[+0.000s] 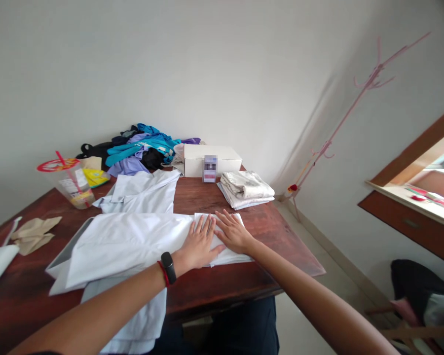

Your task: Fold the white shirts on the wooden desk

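A pale blue-white shirt [126, 241] lies spread across the dark wooden table [222, 286], its lower part hanging over the front edge. My left hand [199, 244], with a black band at the wrist, lies flat on the shirt's right end, fingers stretched out. My right hand [232, 230] rests flat beside it on the same cloth, fingers spread, the two hands touching at the fingertips. Neither hand grips anything.
A folded light garment [246, 189] and a white box [210, 159] sit at the back right. A heap of blue and dark clothes [140, 150] lies behind. A plastic cup with a red lid [71, 183] and brown paper [32, 233] are at the left.
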